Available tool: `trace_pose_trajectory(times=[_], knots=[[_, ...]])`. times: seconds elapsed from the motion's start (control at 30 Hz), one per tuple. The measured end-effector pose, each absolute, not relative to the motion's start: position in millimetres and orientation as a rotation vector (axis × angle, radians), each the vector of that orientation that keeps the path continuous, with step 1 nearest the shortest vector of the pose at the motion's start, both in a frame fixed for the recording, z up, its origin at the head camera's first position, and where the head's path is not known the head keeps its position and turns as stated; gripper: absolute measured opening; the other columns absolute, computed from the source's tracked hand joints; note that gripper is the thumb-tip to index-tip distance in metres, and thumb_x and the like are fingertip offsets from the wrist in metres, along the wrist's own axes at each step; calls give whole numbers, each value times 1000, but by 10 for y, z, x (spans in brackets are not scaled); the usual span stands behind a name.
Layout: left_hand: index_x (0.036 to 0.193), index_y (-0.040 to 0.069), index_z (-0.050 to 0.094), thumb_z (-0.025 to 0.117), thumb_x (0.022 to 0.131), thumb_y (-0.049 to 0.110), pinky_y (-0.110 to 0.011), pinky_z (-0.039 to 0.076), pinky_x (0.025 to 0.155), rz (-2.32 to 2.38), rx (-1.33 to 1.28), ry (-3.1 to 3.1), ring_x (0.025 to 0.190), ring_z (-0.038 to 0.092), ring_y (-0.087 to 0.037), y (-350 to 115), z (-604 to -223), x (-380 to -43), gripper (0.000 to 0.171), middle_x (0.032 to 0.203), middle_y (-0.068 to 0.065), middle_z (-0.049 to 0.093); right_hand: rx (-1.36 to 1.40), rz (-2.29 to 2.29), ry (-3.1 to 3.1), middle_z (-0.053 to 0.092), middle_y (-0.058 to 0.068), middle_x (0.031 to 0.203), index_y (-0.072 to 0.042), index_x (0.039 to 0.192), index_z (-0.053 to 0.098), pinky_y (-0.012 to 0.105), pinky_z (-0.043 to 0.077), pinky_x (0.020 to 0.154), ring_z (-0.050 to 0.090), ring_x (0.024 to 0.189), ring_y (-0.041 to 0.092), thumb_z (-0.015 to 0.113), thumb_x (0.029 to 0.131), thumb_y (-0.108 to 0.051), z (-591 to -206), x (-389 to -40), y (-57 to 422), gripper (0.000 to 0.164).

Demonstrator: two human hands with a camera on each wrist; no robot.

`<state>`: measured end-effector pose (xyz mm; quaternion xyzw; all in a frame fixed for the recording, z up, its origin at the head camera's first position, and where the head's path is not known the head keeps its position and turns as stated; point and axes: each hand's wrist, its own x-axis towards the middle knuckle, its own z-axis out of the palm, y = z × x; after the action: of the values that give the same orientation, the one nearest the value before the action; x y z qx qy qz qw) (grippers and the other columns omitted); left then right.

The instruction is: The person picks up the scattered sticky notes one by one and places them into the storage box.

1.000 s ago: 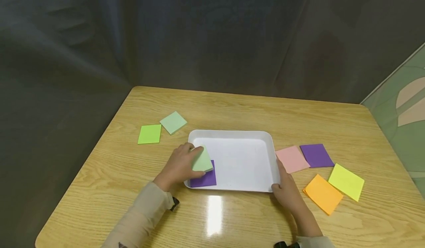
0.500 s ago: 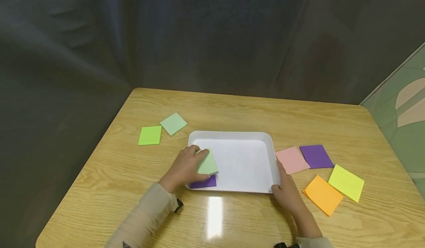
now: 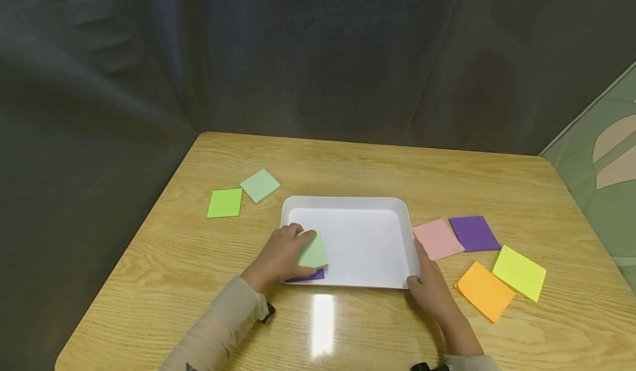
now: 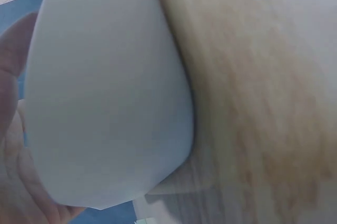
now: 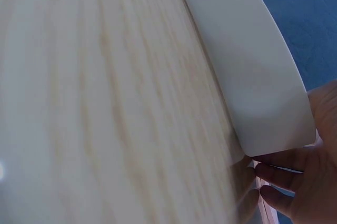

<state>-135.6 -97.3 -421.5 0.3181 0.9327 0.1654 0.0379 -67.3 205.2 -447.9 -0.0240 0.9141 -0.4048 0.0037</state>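
A white tray (image 3: pixel 365 244) lies lengthwise across the wooden table in the head view. Over its near left corner my left hand (image 3: pixel 278 258) grips a pale green sticky note pad (image 3: pixel 314 252) by its edges, thumb on the near side. Beneath that pad, a purple sticky note pad (image 3: pixel 317 275) shows only as a strip. My right hand (image 3: pixel 431 288) holds the tray's right end, thumb at the near corner and fingers along the outside. Tray walls fill much of both wrist views, and in the left one they hide the pads.
Left of the tray lie a bright green pad (image 3: pixel 224 203) and a mint pad (image 3: pixel 260 185). To its right are pink (image 3: pixel 437 238), purple (image 3: pixel 474 233), yellow (image 3: pixel 519 273) and orange (image 3: pixel 484 292) pads. A dark curtain (image 3: pixel 318 56) hangs behind the table.
My left hand has carried the pale green pad rightward and nearer to me, covering more of the purple pad in the tray. The right hand stays in place on the tray.
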Motion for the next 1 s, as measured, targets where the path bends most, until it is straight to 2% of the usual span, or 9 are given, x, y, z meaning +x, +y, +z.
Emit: trace_pose_trajectory(times=[0.53,1.0], knots=[[122,10,46,70,64,44,-44,40,85,404,1040,2819,96,44,-28,-960,-4283,-1336,72,109,-14,49,-92,-1286,2864,26,39,131,5,135,7,64,26,94,28,117,46,43,67,11,-4472,-670,2053,77],[119,13,46,72,62,45,-42,41,82,348,1088,2805,97,44,-23,-975,-4328,-1356,71,107,-12,51,-85,-1276,2868,25,41,130,6,135,7,64,27,93,30,115,47,43,68,12,-4462,-667,2048,76]])
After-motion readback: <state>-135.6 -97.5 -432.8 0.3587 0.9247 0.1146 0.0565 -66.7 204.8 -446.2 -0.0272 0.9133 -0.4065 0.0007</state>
